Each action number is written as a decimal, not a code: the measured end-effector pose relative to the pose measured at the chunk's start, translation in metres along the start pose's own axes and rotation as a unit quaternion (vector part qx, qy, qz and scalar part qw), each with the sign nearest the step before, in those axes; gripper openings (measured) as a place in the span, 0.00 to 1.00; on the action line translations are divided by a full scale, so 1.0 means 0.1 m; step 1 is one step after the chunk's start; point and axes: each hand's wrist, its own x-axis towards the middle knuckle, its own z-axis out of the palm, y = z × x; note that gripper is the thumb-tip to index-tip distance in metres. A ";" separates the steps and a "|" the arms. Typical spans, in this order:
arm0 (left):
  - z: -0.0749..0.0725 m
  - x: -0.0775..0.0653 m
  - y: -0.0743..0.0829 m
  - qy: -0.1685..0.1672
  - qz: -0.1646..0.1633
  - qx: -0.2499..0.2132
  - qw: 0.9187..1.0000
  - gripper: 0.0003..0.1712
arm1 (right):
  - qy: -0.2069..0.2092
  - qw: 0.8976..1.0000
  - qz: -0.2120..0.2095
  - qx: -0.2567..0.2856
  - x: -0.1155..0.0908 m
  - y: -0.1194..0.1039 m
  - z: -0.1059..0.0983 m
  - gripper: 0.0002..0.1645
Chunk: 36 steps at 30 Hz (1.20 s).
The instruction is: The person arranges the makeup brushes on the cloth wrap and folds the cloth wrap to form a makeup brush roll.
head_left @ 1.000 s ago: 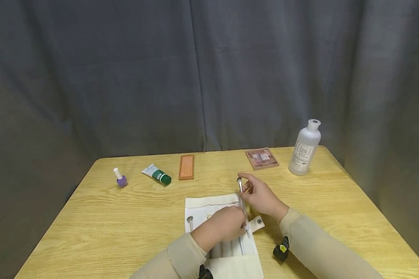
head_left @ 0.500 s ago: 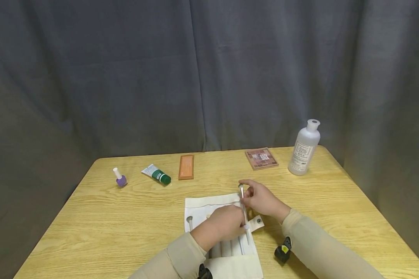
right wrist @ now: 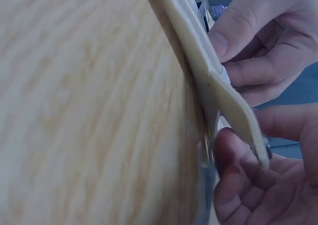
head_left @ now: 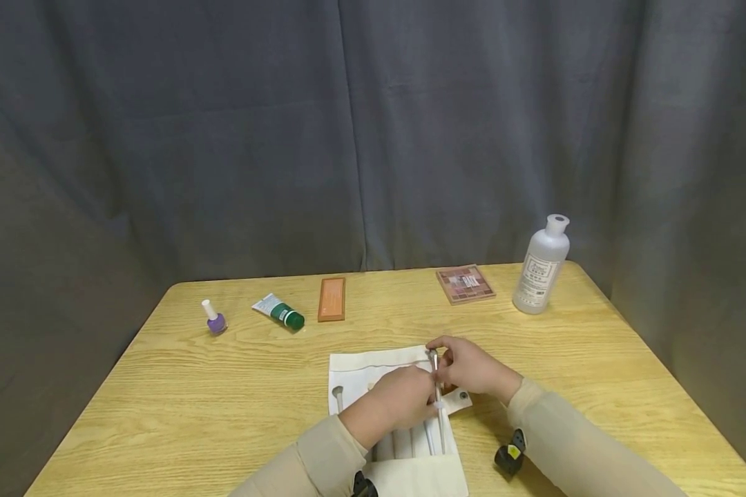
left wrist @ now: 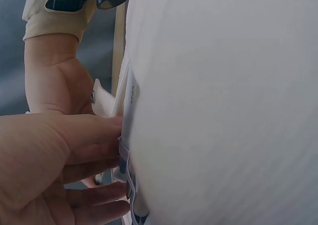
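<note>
A white fabric brush roll (head_left: 418, 476) lies unrolled at the table's front, several makeup brushes along it. My right hand (head_left: 472, 367) pinches a slim silver makeup brush (head_left: 441, 431) near its bristle end, index finger at the tip. The brush runs lengthwise along the roll's right side, its handle end at the bottom flap. My left hand (head_left: 404, 397) lies across the roll, its thumb and fingers pinching the elastic band (left wrist: 124, 148) at that edge. A snap strap (right wrist: 241, 115) sticks out beside the right hand. Another brush (head_left: 338, 395) shows at the roll's left.
Farther back stand a purple nail polish bottle (head_left: 216, 323) and, at right, a clear plastic bottle (head_left: 539, 273). Between them lie a green-and-white tube (head_left: 280, 312), an orange flat case (head_left: 332, 299) and a brown palette (head_left: 465, 284). A grey curtain (head_left: 286, 138) hangs behind the table.
My right hand has moved toward the front with the makeup brush, whose handle has slid down to the roll's bottom flap. The left hand has stayed nearly still.
</note>
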 end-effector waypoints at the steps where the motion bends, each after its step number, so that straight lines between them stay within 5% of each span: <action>1: 0.00 0.00 0.00 -0.001 0.003 0.000 1.000 0.19 | -0.002 1.000 0.000 -0.006 -0.01 0.00 0.00 0.29; 8: 0.00 0.01 0.01 -0.004 0.006 0.015 1.000 0.17 | -0.016 0.999 0.002 -0.027 -0.04 0.00 0.00 0.24; 16: 0.01 0.00 0.02 -0.003 0.023 0.085 0.996 0.16 | -0.010 0.999 -0.011 -0.052 -0.05 0.00 0.04 0.18; 31: -0.01 -0.03 0.01 0.002 0.026 0.067 0.997 0.14 | -0.028 0.997 -0.029 -0.064 -0.07 -0.03 0.06 0.11; 36: -0.03 -0.05 -0.05 -0.025 0.042 0.038 0.998 0.07 | -0.041 0.997 -0.035 -0.056 -0.10 -0.02 0.05 0.13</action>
